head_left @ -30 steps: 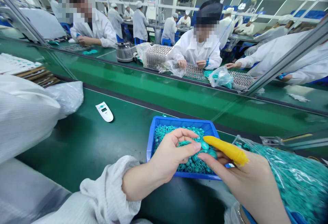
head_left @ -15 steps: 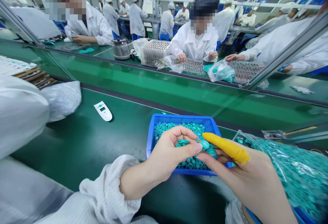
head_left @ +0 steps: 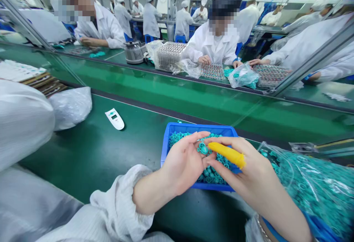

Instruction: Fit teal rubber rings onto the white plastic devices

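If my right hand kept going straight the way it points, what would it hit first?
Your right hand would probably meet the teal ring at your left hand first, though depth is hard to judge here.

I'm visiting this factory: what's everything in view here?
conveyor belt: one, green, across the view
tray: one, blue, on the belt
rings: many, teal, in the tray
clear bag: one, clear, holding teal rings, at right
handheld device: one, white, on the belt
plastic bag: one, white, left of the device
co-workers: several, white coats, beyond the belt
left hand: one, bare, over the tray, a ring at its fingertips
right hand: one, over the tray, wearing a finger cot, yellow
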{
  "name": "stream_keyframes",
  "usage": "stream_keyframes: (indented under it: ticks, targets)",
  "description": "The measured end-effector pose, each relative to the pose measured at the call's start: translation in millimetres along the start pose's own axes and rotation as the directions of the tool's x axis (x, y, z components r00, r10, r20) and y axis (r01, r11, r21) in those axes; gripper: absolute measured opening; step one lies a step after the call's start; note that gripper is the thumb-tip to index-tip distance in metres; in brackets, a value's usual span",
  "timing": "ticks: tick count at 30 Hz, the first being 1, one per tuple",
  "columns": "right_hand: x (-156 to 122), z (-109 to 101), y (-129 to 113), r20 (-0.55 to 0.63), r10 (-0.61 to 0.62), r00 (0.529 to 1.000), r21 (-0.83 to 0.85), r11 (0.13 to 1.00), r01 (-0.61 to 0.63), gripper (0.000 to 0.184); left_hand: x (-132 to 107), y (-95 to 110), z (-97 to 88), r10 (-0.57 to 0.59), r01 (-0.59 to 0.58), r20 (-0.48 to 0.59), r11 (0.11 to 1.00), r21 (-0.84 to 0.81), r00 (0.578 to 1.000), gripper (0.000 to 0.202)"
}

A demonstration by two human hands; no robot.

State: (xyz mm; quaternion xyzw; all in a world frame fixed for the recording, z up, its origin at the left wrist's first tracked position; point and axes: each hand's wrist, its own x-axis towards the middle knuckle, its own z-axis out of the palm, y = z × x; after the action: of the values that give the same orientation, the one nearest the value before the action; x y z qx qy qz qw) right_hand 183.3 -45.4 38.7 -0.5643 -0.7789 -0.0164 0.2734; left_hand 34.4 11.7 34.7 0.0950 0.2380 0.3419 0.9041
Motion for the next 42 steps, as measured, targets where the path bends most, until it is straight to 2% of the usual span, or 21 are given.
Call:
stream_keyframes:
  ticks: [4,7,13,19,21,24,27,29,33,35,39,41,42]
  targets:
    - [2.6,0.9,-7.2,-0.080,-0.042,0.996,0.025,0.999,0.044,0.013,-9.5,-0.4,2.0,-0.005,0.006,0.058,1.000,-0.014,0.998,0.021]
    - [0.9,-5.7,-9.6,-0.139,-0.025,0.990,0.049,0.998,0.033,0.009,-10.6,-1.0,0.5,-0.022,0.022,0.071,1.000,-0.008,0.997,0.023]
    - [-3.2,-21.8,-16.9,-0.226,0.253,0.941,0.094,0.967,-0.238,0.004,-5.3,2.3,0.5,-0.045,0.045,-0.035,0.999,-0.009,0.998,0.026]
    - [-2.9,-19.7,-18.8,-0.223,0.224,0.949,0.084,0.974,-0.211,0.004,-6.0,5.2,3.5,0.015,-0.015,-0.084,1.000,-0.005,0.996,0.034]
    - [-3.7,-18.8,-18.5,-0.215,0.222,0.951,0.089,0.974,-0.207,0.006,-5.6,4.8,1.8,0.028,-0.027,-0.045,0.999,0.020,0.999,0.036]
    - [-4.4,-18.3,-17.1,-0.219,0.199,0.955,0.099,0.979,-0.181,0.008,-4.2,2.6,-3.0,0.052,-0.057,0.077,0.996,0.074,0.996,0.029]
    - [-3.8,-18.3,-15.9,-0.223,0.200,0.954,0.102,0.978,-0.181,0.007,-4.0,0.3,-7.1,0.125,-0.148,0.159,0.979,0.139,0.979,0.030]
    - [-3.4,-18.7,-15.4,-0.212,0.205,0.956,0.112,0.976,-0.185,0.008,-6.0,-0.5,-7.9,0.220,-0.265,0.227,0.945,0.191,0.949,0.035]
    - [-5.1,-20.9,-15.1,-0.187,0.200,0.962,0.159,0.972,-0.172,0.010,-14.0,-1.8,-6.1,0.375,-0.508,0.396,0.802,0.314,0.838,0.048]
    - [-6.6,-22.0,-16.0,-0.180,0.194,0.964,0.168,0.972,-0.165,0.010,-17.3,-3.7,-5.4,0.403,-0.569,0.442,0.742,0.355,0.802,0.048]
    - [-6.1,-22.4,-19.7,-0.176,0.195,0.965,0.178,0.970,-0.164,0.007,-19.5,-7.0,-6.8,0.430,-0.634,0.489,0.657,0.407,0.759,0.046]
    - [-3.6,-22.0,-18.9,-0.176,0.185,0.967,0.156,0.975,-0.158,0.004,-19.3,-2.4,-8.3,0.432,-0.675,0.524,0.545,0.496,0.734,0.043]
    - [-2.5,-21.8,-16.2,-0.168,0.173,0.970,0.126,0.980,-0.153,0.003,-18.6,2.6,-9.5,0.392,-0.688,0.566,0.434,0.582,0.726,0.043]
